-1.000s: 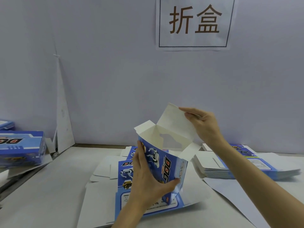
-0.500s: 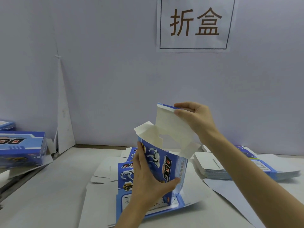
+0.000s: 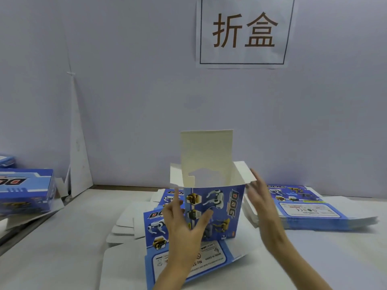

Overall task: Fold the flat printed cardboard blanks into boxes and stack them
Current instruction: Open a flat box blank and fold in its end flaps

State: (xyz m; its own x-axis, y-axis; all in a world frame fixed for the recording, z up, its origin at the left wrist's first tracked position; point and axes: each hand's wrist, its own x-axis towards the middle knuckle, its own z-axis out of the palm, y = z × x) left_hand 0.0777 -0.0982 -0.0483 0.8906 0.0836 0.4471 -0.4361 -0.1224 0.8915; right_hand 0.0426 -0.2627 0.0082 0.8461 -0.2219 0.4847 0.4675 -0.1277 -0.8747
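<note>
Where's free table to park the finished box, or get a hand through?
Bare table front-left, between the finished boxes and the loose blanks. A second patch front-right, below the right blank stack, though the right forearm crosses it. Centre is crowded: the half-folded box, held by the left hand, stands over flat blanks.

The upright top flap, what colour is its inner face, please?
The top flap is off-white, unprinted; head view.

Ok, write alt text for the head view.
A left hand holds an upright blue box, top open, while the open right hand hovers by its right flap. Flat blanks lie on the table; finished boxes sit far left.
</note>
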